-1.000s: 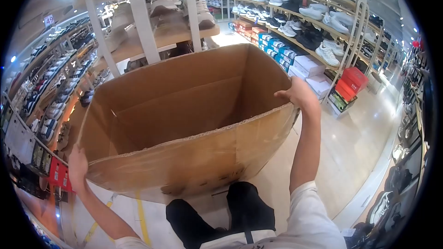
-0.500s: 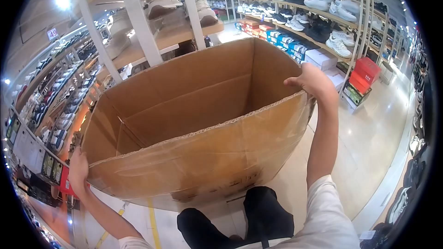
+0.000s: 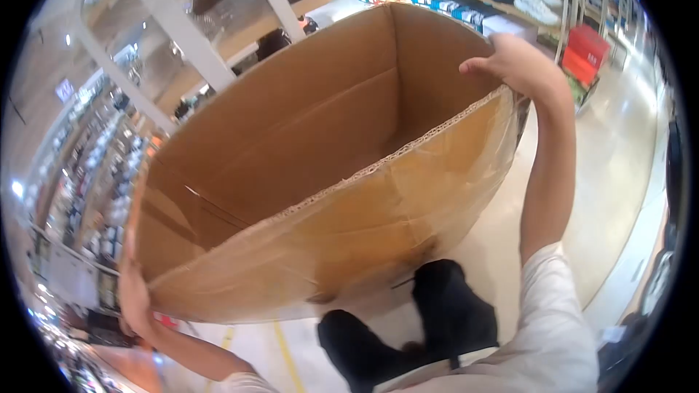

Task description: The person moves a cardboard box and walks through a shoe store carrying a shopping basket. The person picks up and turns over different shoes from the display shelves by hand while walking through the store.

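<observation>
Left grip (image 3: 135, 296) at lower left and right grip (image 3: 528, 69) at upper right of the frame are pinching opposite ends of the box (image 3: 320, 164) at centre, the right thumb (image 3: 475, 65) resting inside, presumably because its width is needing two-sided support.

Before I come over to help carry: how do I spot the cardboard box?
Start at the white-posted rack, upper left. In front of it, the cardboard box spans from left grip to right grip. Open-topped and brown, it looks far larger than the red box beyond the right grip.
</observation>
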The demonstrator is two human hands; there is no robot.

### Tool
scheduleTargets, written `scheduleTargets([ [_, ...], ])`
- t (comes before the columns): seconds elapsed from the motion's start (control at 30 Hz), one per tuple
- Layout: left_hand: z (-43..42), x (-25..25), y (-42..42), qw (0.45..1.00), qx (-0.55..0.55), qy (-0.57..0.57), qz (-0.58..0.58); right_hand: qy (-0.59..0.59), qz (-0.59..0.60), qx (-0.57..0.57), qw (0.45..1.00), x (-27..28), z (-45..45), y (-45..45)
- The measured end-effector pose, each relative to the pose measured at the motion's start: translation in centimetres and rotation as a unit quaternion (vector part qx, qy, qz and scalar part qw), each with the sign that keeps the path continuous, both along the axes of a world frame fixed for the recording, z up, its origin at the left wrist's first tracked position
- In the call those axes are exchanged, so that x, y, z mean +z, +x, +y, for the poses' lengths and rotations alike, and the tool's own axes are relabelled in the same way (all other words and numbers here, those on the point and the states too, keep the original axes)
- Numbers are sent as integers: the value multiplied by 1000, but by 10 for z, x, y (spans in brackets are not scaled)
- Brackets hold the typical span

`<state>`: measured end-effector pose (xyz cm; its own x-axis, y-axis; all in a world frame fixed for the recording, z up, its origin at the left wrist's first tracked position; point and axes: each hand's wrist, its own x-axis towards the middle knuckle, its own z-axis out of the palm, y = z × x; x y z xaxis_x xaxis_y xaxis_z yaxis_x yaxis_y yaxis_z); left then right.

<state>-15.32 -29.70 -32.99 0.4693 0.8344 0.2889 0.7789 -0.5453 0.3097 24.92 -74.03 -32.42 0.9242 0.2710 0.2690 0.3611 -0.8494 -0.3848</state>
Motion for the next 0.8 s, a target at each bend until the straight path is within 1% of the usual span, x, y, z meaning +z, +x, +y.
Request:
scheduleTargets([
  [0.03, 31, -10, -14, 998, -33, 45, 8, 13, 9, 2, 1000, 3, 3, -8],
  [0.07, 33, -4, -16, 993, -68, 76, 61, 19, 10, -2, 1000, -1, 4, -3],
  [0.13, 40, 3, -20, 998, -24, 38, 35, 9, 22, 15, 1000, 2, 7, -5],
  [0.17, 31, 5, -14, 999, -8, 38, -14, 29, 14, 22, 999, 4, 8, -11],
  [0.2, -3, 17, 2, 999, -4, 11, 32, 41, 1, 29, 999, 3, 6, -9],
  [0.23, 2, 19, 4, 999, 12, -5, 30, 82, -68, 14, 994, -10, 6, 3],
  [0.27, 13, 16, 2, 999, 29, -25, 25, -15, 56, -32, 998, 22, 6, -32],
  [0.3, 21, 19, -3, 999, 32, -15, 36, -18, 63, -61, 996, 22, 11, -30],
  [0.33, 28, 17, -10, 999, 14, 36, 37, -34, 65, -90, 993, 23, 13, -25],
  [0.37, 36, 2, -18, 997, -6, 64, 30, -32, 43, -23, 998, 24, 1, -23],
  [0.4, 26, -3, -18, 988, -19, 108, 109, -33, 27, -5, 999, 27, -3, -18],
  [0.43, 68, -19, -28, 966, -3, 140, 216, -21, 24, 6, 999, 24, -3, -11],
  [0.47, 61, -19, -20, 975, 29, 74, 205, -3, 25, 17, 1000, 27, 0, -4],
  [0.53, 61, -37, -22, 983, 30, 56, 171, 20, 44, 22, 999, 22, 6, 7],
  [0.57, 54, -48, -22, 987, 25, 46, 150, 32, 38, 53, 997, 21, 6, 10],
  [0.6, 46, -53, -23, 989, 25, 48, 136, -37, 29, -15, 999, 18, 10, 7],
  [0.67, 26, -78, -28, 993, 27, 26, 113, 5, -14, 9, 1000, 6, 0, -1],
  [0.7, 19, -96, -28, 995, 26, 13, 97, 2, 64, 28, 998, 6, -1, -12],
  [0.77, -1, -131, -41, 997, 51, -16, 53, -4, 122, 75, 990, 13, 8, -25],
  [0.8, -16, -146, -51, 996, 77, -30, 33, -18, 125, 118, 985, 4, 0, -31],
])
